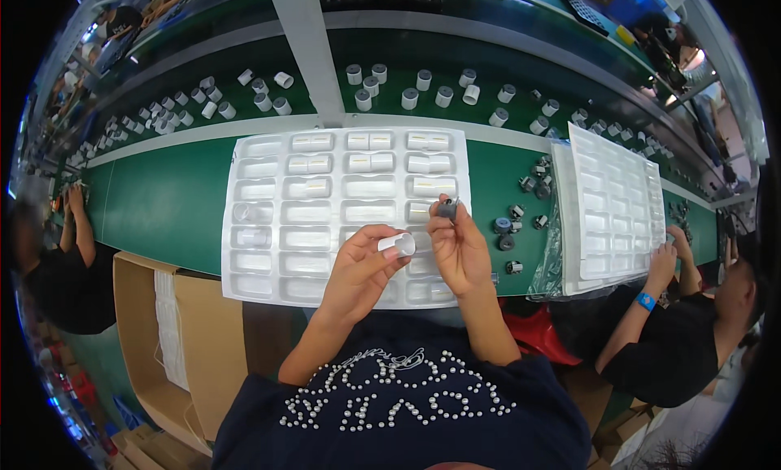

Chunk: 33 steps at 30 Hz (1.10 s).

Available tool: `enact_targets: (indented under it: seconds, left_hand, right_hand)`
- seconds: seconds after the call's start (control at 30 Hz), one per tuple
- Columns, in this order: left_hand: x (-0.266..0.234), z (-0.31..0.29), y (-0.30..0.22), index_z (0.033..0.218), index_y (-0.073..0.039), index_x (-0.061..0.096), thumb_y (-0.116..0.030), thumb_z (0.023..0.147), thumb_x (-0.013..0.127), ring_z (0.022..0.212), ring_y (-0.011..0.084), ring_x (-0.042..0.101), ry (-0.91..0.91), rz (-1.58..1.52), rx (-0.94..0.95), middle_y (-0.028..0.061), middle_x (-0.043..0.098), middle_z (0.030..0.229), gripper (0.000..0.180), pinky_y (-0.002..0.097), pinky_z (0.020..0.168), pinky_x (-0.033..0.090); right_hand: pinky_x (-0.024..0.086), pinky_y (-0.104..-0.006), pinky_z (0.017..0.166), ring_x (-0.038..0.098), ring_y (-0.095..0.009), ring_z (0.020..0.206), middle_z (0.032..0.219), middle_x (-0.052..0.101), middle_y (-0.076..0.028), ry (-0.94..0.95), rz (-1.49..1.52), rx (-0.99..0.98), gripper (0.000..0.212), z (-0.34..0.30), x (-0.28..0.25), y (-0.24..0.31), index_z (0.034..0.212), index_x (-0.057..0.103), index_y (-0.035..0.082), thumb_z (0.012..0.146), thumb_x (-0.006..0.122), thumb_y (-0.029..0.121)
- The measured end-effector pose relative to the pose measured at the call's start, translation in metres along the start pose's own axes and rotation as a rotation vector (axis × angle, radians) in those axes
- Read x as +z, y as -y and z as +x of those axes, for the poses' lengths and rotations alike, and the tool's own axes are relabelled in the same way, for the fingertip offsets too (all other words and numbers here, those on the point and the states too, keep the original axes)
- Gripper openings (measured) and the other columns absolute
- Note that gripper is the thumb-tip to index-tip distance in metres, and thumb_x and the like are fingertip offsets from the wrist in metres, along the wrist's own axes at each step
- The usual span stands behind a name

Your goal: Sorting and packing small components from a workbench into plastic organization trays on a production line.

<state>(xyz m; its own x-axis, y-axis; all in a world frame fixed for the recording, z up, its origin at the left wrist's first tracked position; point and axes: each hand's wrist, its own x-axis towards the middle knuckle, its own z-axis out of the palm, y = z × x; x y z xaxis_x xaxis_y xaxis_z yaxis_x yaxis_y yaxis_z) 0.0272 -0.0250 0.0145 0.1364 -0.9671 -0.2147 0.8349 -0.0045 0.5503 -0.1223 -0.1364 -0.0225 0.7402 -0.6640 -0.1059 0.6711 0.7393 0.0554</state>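
Note:
My left hand (358, 267) is closed around a white hollow cylinder (399, 244), its open end turned toward my right hand. Between the thumb and fingers of my right hand (457, 242) is a small dark grey round part (447, 209) with a metallic piece on it. The two parts are apart. Both hands are over a white moulded tray (329, 263) with rows of shallow pockets. White cylinders (369, 162) lie in several upper pockets, and clear-looking pieces (254, 237) sit in pockets at the left.
Loose dark grey parts (506, 226) lie on the green table right of the tray. Stacked white trays (618, 202) stand farther right, beside a co-worker (691, 324). White cylinders (409, 98) are spread on the belt behind. A cardboard box (207, 348) is at the lower left.

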Motion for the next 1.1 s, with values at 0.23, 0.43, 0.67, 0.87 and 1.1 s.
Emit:
enact_targets:
  seconds: [0.23, 0.43, 0.67, 0.87, 1.1]
  left_hand:
    - [0.003, 0.005, 0.001, 0.124, 0.002, 0.052, -0.001, 0.092, 0.056, 0.106, 0.0159, 0.058, -0.068, -0.006, -0.030, 0.0119, 0.060, 0.116, 0.033, 0.0306, 0.092, 0.048]
    - [0.002, 0.005, 0.006, 0.124, 0.003, 0.054, 0.000, 0.090, 0.059, 0.104, 0.0145, 0.058, -0.040, 0.020, -0.025, 0.0099, 0.061, 0.113, 0.034, 0.0291, 0.091, 0.048]
    - [0.001, 0.006, 0.013, 0.126, 0.004, 0.052, 0.002, 0.090, 0.057, 0.101, 0.0172, 0.062, -0.025, 0.194, 0.028, 0.0133, 0.063, 0.111, 0.037, 0.0301, 0.089, 0.049]
    - [0.004, 0.006, 0.009, 0.125, 0.005, 0.053, 0.006, 0.088, 0.058, 0.101, 0.0159, 0.060, -0.079, 0.115, 0.034, 0.0125, 0.061, 0.112, 0.038, 0.0289, 0.090, 0.049]
    - [0.004, 0.007, 0.005, 0.125, 0.005, 0.054, 0.006, 0.085, 0.060, 0.102, 0.0161, 0.059, -0.038, 0.259, 0.035, 0.0129, 0.061, 0.113, 0.040, 0.0287, 0.090, 0.047]
  right_hand:
    - [0.051, -0.0254, 0.076, 0.059, -0.019, 0.092, 0.106, 0.059, -0.014, -0.222, -0.611, -0.162, 0.031, -0.008, 0.030, -0.013, 0.123, 0.050, -0.005, 0.094, 0.055, 0.006]
    - [0.052, -0.0278, 0.077, 0.062, -0.019, 0.088, 0.103, 0.064, -0.016, 0.070, -1.444, -0.626, 0.039, -0.022, 0.021, -0.012, 0.107, 0.059, -0.003, 0.072, 0.076, -0.007]
    - [0.053, -0.0312, 0.074, 0.064, -0.023, 0.087, 0.097, 0.067, -0.017, 0.250, -1.799, -0.812, 0.034, -0.020, 0.030, -0.006, 0.097, 0.065, -0.004, 0.066, 0.082, -0.003]
    - [0.053, -0.0329, 0.073, 0.066, -0.027, 0.085, 0.096, 0.068, -0.016, 0.371, -1.922, -0.809, 0.038, -0.015, 0.038, -0.006, 0.100, 0.067, -0.003, 0.065, 0.082, 0.000]
    - [0.054, -0.0346, 0.076, 0.066, -0.029, 0.088, 0.098, 0.069, -0.015, 0.385, -1.998, -0.738, 0.036, -0.026, 0.049, 0.001, 0.102, 0.068, -0.001, 0.067, 0.079, -0.001]
